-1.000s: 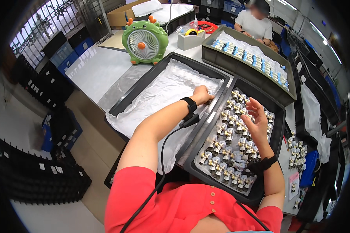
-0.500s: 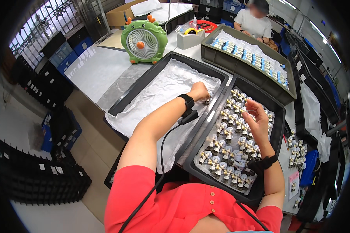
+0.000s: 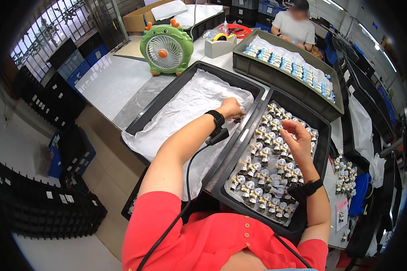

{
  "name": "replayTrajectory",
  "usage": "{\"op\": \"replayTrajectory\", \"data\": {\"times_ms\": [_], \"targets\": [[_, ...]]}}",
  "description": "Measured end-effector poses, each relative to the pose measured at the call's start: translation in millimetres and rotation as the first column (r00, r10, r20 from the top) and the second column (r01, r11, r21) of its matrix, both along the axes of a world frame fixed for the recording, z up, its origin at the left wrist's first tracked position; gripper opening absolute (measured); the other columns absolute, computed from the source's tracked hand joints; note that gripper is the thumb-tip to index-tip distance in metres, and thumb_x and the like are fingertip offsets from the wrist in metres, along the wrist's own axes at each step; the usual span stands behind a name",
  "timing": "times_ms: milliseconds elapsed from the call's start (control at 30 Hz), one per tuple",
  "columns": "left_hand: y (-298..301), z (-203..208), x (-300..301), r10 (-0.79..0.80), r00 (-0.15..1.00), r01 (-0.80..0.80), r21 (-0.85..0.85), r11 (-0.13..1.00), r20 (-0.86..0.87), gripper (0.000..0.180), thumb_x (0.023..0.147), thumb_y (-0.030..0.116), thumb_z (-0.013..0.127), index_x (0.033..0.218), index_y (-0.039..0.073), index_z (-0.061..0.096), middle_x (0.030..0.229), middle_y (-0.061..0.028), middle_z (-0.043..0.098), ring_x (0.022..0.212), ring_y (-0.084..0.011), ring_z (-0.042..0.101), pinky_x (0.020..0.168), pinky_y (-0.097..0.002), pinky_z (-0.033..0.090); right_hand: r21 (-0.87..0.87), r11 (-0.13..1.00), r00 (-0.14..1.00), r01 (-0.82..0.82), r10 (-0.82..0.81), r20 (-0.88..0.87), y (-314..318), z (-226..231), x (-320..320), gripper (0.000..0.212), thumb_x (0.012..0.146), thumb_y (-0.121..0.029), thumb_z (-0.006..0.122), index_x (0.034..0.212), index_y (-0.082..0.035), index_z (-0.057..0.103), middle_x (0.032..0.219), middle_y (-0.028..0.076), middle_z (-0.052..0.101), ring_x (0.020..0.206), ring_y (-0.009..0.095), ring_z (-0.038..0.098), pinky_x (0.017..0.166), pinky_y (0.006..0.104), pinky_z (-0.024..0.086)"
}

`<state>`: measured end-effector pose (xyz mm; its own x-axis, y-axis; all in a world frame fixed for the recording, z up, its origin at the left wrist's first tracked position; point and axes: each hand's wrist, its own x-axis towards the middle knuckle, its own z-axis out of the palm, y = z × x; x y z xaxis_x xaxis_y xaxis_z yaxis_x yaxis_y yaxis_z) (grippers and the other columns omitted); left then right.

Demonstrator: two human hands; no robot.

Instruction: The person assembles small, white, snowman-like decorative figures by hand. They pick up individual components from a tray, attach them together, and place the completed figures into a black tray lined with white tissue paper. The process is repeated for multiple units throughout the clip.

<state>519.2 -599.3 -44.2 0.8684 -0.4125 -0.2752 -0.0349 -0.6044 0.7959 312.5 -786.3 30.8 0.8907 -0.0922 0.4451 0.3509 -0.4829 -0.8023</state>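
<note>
My left hand (image 3: 232, 107) is closed on a small white-and-dark figurine (image 3: 238, 118), mostly hidden under the fingers. It is at the right side of a black tray (image 3: 142, 119) lined with crinkled white sheeting (image 3: 190, 101). My right hand (image 3: 298, 140) hovers over a second black tray (image 3: 324, 135), with thumb and fingers curved and apart. Rows of small figurines (image 3: 256, 193) with pale round heads, gold details and dark bases fill that tray. The closest ones sit just by my right fingertips, and I see none between them.
Behind the trays are a green fan (image 3: 167, 49), a tape dispenser (image 3: 220, 46) and an olive crate (image 3: 285, 83) of blue-and-white pieces. More figurines (image 3: 346, 176) lie on the table at the right. A person (image 3: 295, 27) sits at the back. A black cable (image 3: 185, 198) crosses my left arm.
My left hand has shifted very slightly at the lined tray's right side. My right hand's fingers have moved slightly left and down, closer to the figurines.
</note>
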Motion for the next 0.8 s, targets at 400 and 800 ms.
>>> {"op": "replayTrajectory", "data": {"times_ms": [400,800], "targets": [[-3.5,-17.8,1.1,-0.055,0.936,0.040,0.048,0.998,0.347,0.018,0.058,0.016,0.073,0.070,0.004,0.069,0.060,-0.0100,0.064,0.054,-0.0195,0.063,0.054,-0.0291,0.051,-0.014,1.000,1.000,0.001,-0.001,-0.031,-0.4,0.8,-1.0,0.019,0.079,-0.007,0.064,0.097,0.000,0.063,0.090,0.006,0.063,0.082,0.013,0.062,0.076,0.0248,0.048],[19.5,-8.4,11.3,-0.105,0.903,0.048,0.143,0.989,0.417,0.048,0.068,0.025,0.076,0.105,-0.003,0.062,0.081,-0.0118,0.065,0.067,-0.0154,0.061,0.059,-0.0271,0.049,-0.276,0.938,0.926,-0.209,0.099,-0.365,-2.2,-14.9,-2.4,0.040,0.068,-0.015,0.073,0.105,-0.003,0.061,0.097,0.012,0.062,0.090,0.024,0.058,0.080,0.0331,0.047]]}}
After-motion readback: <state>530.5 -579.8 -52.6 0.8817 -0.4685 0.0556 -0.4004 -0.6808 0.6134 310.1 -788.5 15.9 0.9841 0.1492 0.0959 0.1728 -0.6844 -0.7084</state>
